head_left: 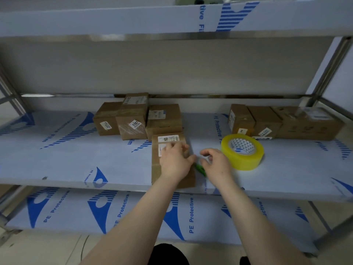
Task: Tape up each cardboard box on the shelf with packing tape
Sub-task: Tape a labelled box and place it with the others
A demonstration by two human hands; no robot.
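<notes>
A small cardboard box [168,139] with white labels lies at the front of the middle shelf [76,163]. My left hand [176,161] rests on top of the box, fingers spread over its right edge. My right hand [215,161] hovers just right of the box with loosely curled fingers, holding nothing that I can see. A green object [200,169], partly hidden, lies on the shelf between my hands. A roll of yellow packing tape [242,152] lies flat right of my right hand.
Three cardboard boxes [133,119] stand grouped behind the front box. Several more boxes [286,123] line the back right. A steel upright [328,67] stands at the right. The upper shelf [133,18] overhangs; a lower shelf [95,211] sits below.
</notes>
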